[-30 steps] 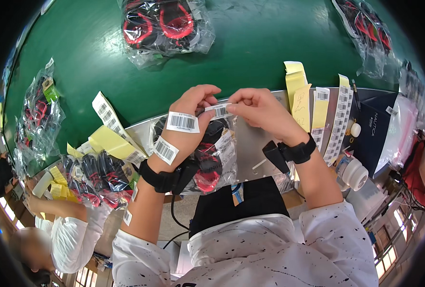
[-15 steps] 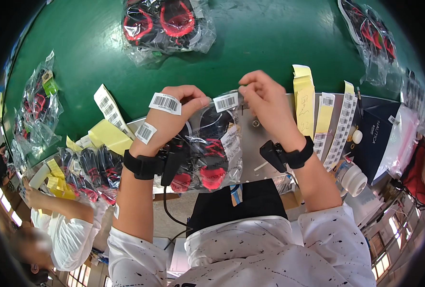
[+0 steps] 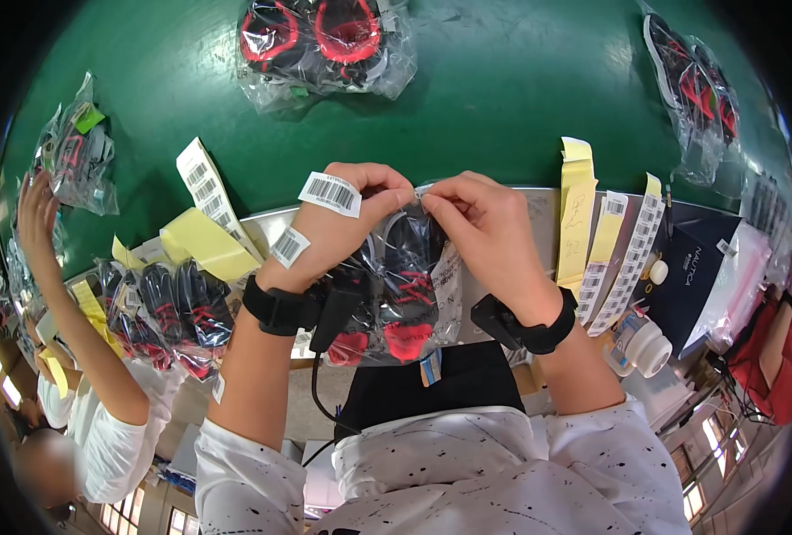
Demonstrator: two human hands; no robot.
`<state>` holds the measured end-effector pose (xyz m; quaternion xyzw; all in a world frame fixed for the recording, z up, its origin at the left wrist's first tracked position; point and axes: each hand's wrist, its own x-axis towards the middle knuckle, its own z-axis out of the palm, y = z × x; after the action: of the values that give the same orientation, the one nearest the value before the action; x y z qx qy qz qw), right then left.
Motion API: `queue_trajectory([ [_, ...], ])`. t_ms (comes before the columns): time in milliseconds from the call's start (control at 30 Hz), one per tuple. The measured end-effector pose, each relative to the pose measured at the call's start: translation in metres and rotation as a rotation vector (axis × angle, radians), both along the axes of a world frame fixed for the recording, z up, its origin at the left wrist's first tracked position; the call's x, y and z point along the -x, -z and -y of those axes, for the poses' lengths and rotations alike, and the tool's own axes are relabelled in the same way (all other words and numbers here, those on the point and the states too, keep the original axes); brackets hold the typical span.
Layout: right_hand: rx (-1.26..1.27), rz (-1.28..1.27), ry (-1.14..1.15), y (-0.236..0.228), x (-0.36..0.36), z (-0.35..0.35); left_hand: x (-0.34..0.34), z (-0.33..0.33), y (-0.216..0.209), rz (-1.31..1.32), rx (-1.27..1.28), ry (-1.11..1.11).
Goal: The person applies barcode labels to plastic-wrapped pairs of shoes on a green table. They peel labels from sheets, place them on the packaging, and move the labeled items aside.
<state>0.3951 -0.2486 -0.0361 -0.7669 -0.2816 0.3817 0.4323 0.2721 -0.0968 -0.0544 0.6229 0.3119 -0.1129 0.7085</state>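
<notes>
A clear plastic bag (image 3: 450,294) with black and red shoes (image 3: 408,290) inside lies in front of me at the near table edge. My left hand (image 3: 360,207) is closed in a pinch at the bag's top edge. My right hand (image 3: 481,218) pinches the same edge, its fingertips almost touching the left ones. A bit of white shows between the fingertips; most of it is hidden. One barcode label (image 3: 332,193) sticks to the back of my left hand, another label (image 3: 289,247) near the wrist. Black straps with small devices are round both wrists.
Another bagged pair (image 3: 329,49) lies farther off on the green table (image 3: 476,98). Barcode strips (image 3: 628,254) and yellow backing paper (image 3: 576,214) lie at right, beside a plastic bottle (image 3: 641,348). More bagged shoes (image 3: 182,308) are at left. A co-worker's arm (image 3: 84,312) reaches over the far left.
My right hand has moved left and down to meet my left fingertips, covering the label that showed between them. The co-worker's arm has reached forward across the left side.
</notes>
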Motion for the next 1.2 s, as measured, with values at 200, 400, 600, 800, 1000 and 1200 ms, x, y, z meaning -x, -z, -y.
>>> queue_trajectory([
  [200, 0.029, -0.008, -0.089, 0.0, -0.005, -0.003, 0.008, 0.009, 0.001, -0.016, 0.097, -0.057],
  [400, 0.085, 0.195, -0.243, -0.014, -0.005, -0.002, 0.01, 0.013, 0.005, -0.023, 0.17, -0.159],
  [600, 0.114, 0.491, -0.411, -0.018, 0.002, -0.004, 0.009, 0.012, 0.007, -0.015, 0.111, -0.132],
  [800, 0.098, 0.509, -0.409, -0.017, 0.004, -0.003, 0.007, 0.012, 0.005, -0.03, 0.086, -0.117],
  [1000, 0.047, 0.295, -0.2, -0.007, -0.005, -0.004, 0.01, 0.012, 0.009, -0.019, 0.087, -0.126],
  [1200, 0.231, -0.456, -0.037, 0.01, -0.045, 0.013, 0.012, 0.009, 0.007, -0.035, 0.08, -0.09],
])
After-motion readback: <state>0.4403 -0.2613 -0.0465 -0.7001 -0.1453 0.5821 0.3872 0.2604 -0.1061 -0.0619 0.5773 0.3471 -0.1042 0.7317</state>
